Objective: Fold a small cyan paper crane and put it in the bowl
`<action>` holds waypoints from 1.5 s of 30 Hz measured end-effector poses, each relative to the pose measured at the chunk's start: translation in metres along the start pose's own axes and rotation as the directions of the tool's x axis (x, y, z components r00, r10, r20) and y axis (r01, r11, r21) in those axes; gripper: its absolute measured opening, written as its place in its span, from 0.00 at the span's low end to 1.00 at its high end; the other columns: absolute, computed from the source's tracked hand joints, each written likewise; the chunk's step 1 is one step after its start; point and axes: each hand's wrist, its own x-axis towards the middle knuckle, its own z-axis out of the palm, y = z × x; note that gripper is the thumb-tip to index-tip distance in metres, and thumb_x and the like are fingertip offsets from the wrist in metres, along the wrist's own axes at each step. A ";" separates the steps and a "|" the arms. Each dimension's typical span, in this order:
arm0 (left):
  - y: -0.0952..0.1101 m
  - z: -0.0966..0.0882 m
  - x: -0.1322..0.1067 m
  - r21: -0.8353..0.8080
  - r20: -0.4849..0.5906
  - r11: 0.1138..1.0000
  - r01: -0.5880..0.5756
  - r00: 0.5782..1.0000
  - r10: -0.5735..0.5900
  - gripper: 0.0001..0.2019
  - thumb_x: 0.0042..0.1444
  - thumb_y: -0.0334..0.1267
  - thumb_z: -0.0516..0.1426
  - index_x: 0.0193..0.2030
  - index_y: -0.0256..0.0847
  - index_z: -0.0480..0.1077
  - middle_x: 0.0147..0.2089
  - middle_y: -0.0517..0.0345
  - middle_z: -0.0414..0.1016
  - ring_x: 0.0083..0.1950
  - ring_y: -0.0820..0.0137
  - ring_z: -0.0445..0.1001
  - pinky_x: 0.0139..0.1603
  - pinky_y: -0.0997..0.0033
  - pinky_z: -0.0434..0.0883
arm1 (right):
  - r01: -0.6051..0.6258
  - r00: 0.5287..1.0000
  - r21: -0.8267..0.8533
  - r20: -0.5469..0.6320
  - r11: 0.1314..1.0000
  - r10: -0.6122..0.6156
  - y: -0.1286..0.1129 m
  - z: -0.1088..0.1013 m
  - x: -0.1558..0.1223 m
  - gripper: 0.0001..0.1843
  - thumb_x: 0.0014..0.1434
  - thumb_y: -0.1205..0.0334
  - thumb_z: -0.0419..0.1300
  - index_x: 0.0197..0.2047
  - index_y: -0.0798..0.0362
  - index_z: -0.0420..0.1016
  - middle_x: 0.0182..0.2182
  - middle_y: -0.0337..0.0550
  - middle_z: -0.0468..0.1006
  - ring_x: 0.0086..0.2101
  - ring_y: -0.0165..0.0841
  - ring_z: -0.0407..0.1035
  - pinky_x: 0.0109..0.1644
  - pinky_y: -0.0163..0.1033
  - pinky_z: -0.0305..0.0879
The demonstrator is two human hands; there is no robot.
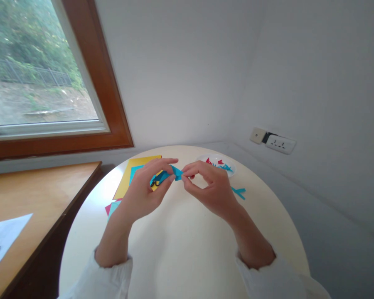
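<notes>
Between my two hands, above the middle of the round table, is a small piece of folded blue paper (177, 172). My left hand (148, 187) pinches its left part between thumb and fingers, with one finger stretched out above it. The fingertips of my right hand (210, 185) are closed on its right end. Behind my left hand lie yellow paper (124, 182) and a blue sheet (134, 171). The dark handles of what looks like scissors (155, 183) show between my left thumb and fingers, on the paper.
Behind my right hand, a clear plate (233, 166) holds small red and blue paper pieces. Blue paper strips (239, 192) lie on the round table (180, 249) to the right. A wooden desk (50, 187) bearing a white sheet (9, 236) stands left. Walls and a window enclose the far side.
</notes>
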 end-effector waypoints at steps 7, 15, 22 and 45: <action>0.004 0.009 0.000 -0.249 -0.038 0.964 0.094 0.994 -0.106 0.05 0.54 0.39 0.55 0.30 0.41 0.64 0.35 0.53 0.72 0.33 0.70 0.71 0.32 0.72 0.71 | -0.128 0.991 0.238 -0.005 0.963 0.133 0.002 0.002 -0.002 0.04 0.50 0.68 0.58 0.26 0.52 0.70 0.28 0.40 0.76 0.32 0.31 0.70 0.37 0.38 0.67; 0.010 0.015 0.003 -0.279 -0.110 0.953 0.121 0.981 -0.157 0.05 0.54 0.38 0.55 0.30 0.40 0.64 0.33 0.56 0.70 0.33 0.71 0.70 0.33 0.73 0.70 | -0.186 0.977 0.344 -0.034 0.920 0.210 0.001 0.006 0.000 0.02 0.51 0.65 0.59 0.27 0.52 0.70 0.25 0.38 0.73 0.29 0.29 0.69 0.34 0.36 0.68; 0.011 0.017 0.002 -0.195 -0.152 0.969 0.153 0.971 -0.184 0.04 0.52 0.37 0.55 0.29 0.41 0.65 0.30 0.58 0.71 0.30 0.72 0.70 0.30 0.74 0.69 | -0.176 0.977 0.368 -0.052 0.913 0.209 -0.001 0.008 -0.001 0.04 0.50 0.67 0.59 0.25 0.52 0.68 0.25 0.38 0.74 0.30 0.29 0.69 0.34 0.35 0.68; 0.015 0.018 0.002 -0.182 -0.168 0.980 0.079 0.980 -0.110 0.06 0.52 0.33 0.54 0.28 0.42 0.59 0.31 0.58 0.69 0.32 0.73 0.69 0.29 0.74 0.67 | -0.199 0.965 0.331 -0.095 0.922 0.243 -0.008 0.011 -0.002 0.05 0.48 0.66 0.60 0.23 0.52 0.67 0.24 0.39 0.74 0.28 0.29 0.70 0.32 0.35 0.69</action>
